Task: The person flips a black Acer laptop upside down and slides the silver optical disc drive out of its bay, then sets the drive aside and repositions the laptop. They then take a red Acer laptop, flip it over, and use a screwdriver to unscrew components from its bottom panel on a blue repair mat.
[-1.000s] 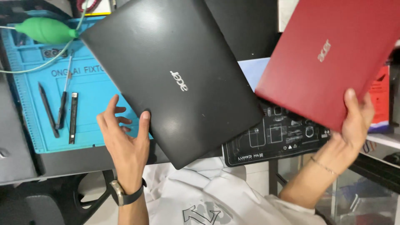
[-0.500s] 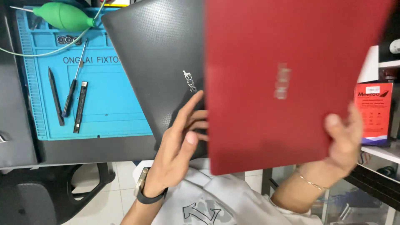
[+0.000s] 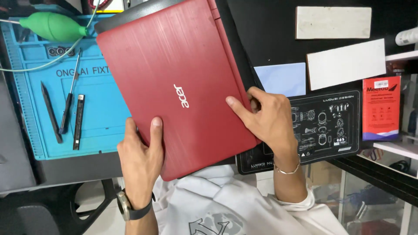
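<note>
- The red laptop (image 3: 174, 87), lid closed, lies tilted on top of a black laptop (image 3: 130, 17), whose edge shows at 12 o'clock and along the right side.
- The left hand (image 3: 139, 156) clasps the red laptop's near-left edge at 7 o'clock, thumb flat on the lid, fingers curled underneath.
- The right hand (image 3: 265, 119) holds the right edge at 3 o'clock, thumb pressed on the lid, fingers wrapped around the side.
- A blue work mat (image 3: 100, 117) lies at 9 o'clock, bearing a screwdriver (image 3: 69, 102), two dark pry tools (image 3: 51, 113) and a green air blower (image 3: 54, 26).
- A black printed mat (image 3: 326, 126) sits at 4 o'clock, just beside the right hand.
</note>
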